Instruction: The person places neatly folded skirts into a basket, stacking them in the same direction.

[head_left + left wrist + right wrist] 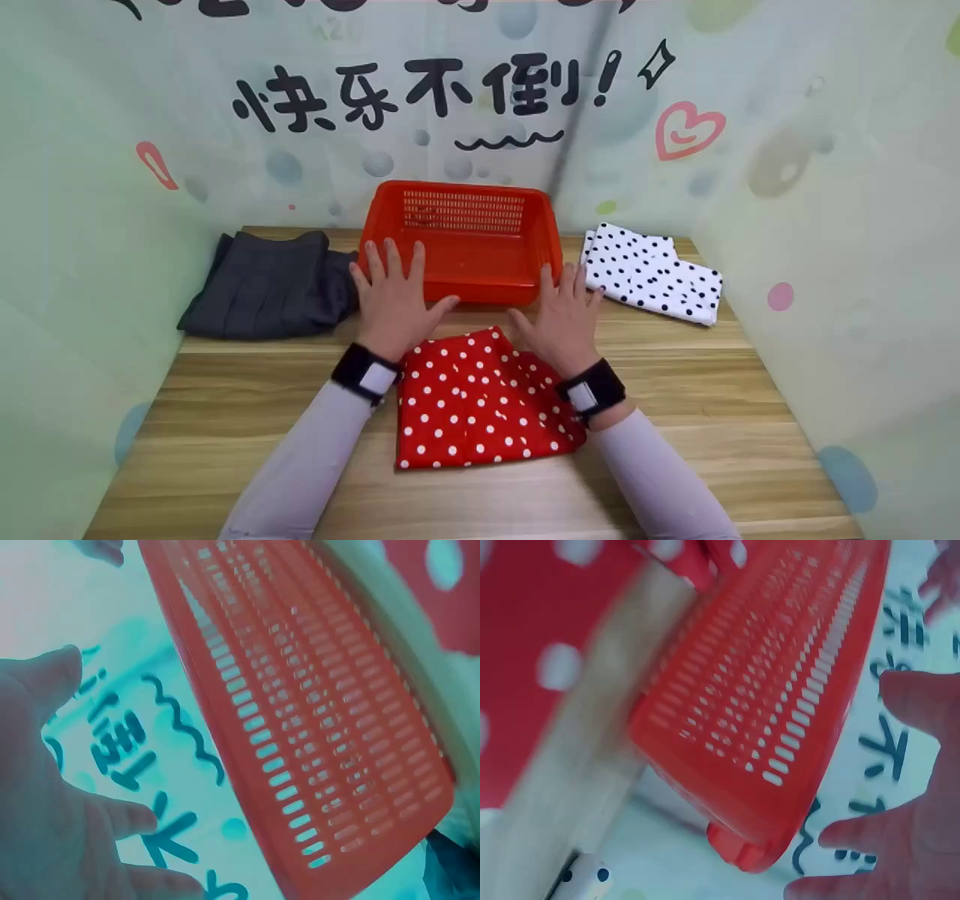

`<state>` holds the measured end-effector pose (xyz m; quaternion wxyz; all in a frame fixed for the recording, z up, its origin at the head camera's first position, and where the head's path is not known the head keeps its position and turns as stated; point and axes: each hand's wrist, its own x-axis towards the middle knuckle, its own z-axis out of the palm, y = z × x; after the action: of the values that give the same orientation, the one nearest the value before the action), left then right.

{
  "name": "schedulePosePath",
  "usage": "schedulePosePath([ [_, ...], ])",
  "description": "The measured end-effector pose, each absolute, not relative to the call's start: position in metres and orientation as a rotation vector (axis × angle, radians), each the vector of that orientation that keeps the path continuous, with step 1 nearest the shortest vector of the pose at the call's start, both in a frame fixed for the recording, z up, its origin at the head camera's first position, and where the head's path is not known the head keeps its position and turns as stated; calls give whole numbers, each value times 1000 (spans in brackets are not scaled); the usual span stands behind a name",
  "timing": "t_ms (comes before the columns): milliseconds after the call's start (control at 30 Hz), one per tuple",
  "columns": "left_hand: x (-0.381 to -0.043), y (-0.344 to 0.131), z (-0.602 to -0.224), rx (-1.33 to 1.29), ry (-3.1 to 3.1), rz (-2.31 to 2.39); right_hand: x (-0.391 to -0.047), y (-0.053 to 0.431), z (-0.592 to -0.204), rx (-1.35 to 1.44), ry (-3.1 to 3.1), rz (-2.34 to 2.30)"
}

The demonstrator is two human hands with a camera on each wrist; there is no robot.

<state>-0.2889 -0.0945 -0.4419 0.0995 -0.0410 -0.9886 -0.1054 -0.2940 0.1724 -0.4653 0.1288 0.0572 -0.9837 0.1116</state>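
My left hand is spread open, its fingers overlapping the front left corner of a red plastic basket in the head view. The right hand, fingers also extended, reaches toward the basket's front right corner. Both hold nothing. A folded red cloth with white dots lies on the table below and between the wrists, partly covered by the right hand and wrist. In the left wrist view, the slotted basket wall stands beside the left hand; the right wrist view shows the right hand apart from it.
A folded dark grey cloth lies left of the basket. To the right is a folded white cloth with black dots. The wooden table is bordered by printed curtains behind and at both sides.
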Motion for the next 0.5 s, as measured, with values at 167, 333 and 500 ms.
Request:
schedulePosePath([
  [167, -264, -94, -439, -152, -2957, -411, -275, 183, -478, 227, -2873, 470],
  [333, -245, -100, -451, -224, -3028, -690, -258, 199, -483, 264, -2926, 775],
  [500, -228, -111, -471, -183, -3053, -1127, -244, 215, -486, 201, -2960, 1078],
])
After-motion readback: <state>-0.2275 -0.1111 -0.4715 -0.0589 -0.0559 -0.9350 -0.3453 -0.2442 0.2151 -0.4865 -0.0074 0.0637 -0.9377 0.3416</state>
